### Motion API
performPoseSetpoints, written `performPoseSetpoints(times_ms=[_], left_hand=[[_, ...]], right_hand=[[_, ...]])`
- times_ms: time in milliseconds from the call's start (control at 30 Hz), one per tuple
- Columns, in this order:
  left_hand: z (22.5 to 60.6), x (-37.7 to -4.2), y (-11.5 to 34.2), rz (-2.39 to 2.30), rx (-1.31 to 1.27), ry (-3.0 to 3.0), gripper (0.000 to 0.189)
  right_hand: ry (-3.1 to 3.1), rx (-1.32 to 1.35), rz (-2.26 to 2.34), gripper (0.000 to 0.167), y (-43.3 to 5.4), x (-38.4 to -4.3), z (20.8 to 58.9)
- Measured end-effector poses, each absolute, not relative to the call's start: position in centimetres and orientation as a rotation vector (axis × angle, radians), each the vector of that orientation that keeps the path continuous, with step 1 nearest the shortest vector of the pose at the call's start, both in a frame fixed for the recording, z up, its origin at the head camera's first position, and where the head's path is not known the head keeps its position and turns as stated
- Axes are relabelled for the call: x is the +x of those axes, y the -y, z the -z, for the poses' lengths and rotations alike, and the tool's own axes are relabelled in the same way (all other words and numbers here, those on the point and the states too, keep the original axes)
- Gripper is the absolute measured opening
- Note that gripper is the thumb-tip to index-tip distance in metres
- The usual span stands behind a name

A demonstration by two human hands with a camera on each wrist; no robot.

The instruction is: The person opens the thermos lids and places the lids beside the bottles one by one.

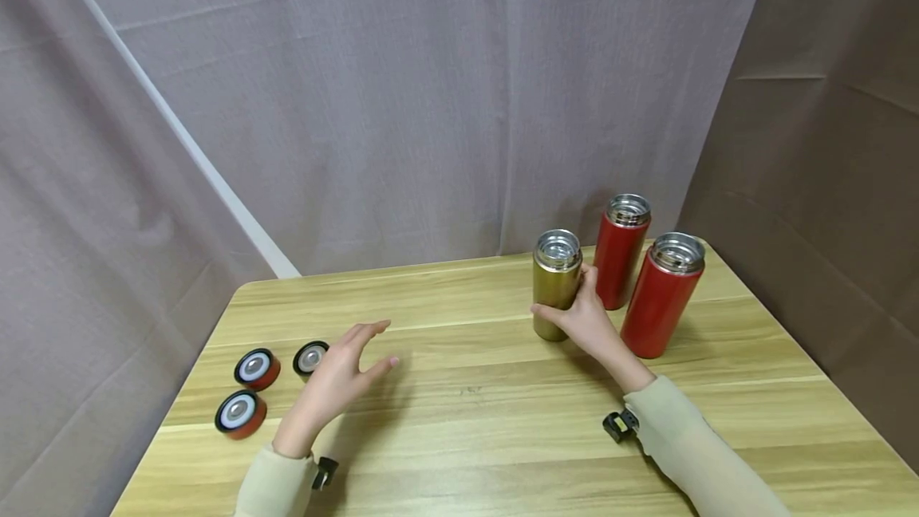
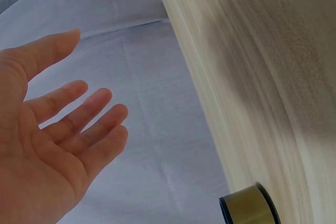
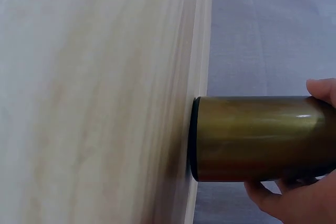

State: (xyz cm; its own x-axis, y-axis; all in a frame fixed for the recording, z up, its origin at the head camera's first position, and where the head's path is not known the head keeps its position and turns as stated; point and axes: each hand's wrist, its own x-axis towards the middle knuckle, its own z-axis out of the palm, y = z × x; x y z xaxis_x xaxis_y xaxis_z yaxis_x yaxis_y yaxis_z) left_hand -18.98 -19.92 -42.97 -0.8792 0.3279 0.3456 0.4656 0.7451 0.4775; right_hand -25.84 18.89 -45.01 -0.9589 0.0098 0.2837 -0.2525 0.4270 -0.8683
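My right hand (image 1: 585, 321) grips a gold thermos flask (image 1: 554, 287) round its body, thumb on the near side. The flask is upright with its steel mouth uncovered. In the right wrist view the gold flask (image 3: 257, 139) has its dark base at the tabletop. My left hand (image 1: 337, 377) is held above the table at the left, fingers spread and holding nothing; the left wrist view shows its palm (image 2: 42, 166) and relaxed fingers. Nearest to it is a gold lid (image 1: 310, 357), partly hidden behind the hand and seen as a gold band in the left wrist view (image 2: 251, 206).
Two red flasks, a rear one (image 1: 621, 262) and a front one (image 1: 660, 301), stand uncovered right of the gold flask. Two red-sided lids, the upper (image 1: 267, 373) and the lower (image 1: 251, 421), lie at the left. A grey curtain (image 1: 402, 102) hangs behind the wooden table (image 1: 474, 437).
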Motion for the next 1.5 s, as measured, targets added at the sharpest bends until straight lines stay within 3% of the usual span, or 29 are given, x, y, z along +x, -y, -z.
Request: performPoseSetpoints(times_ms=[1500], left_hand=[[42.98,-18.93,19.90,0.823,-0.612,2.731,0.060]], right_hand=[[2.488,0.080,-1.603,0.105,-19.37,-25.67,44.90]])
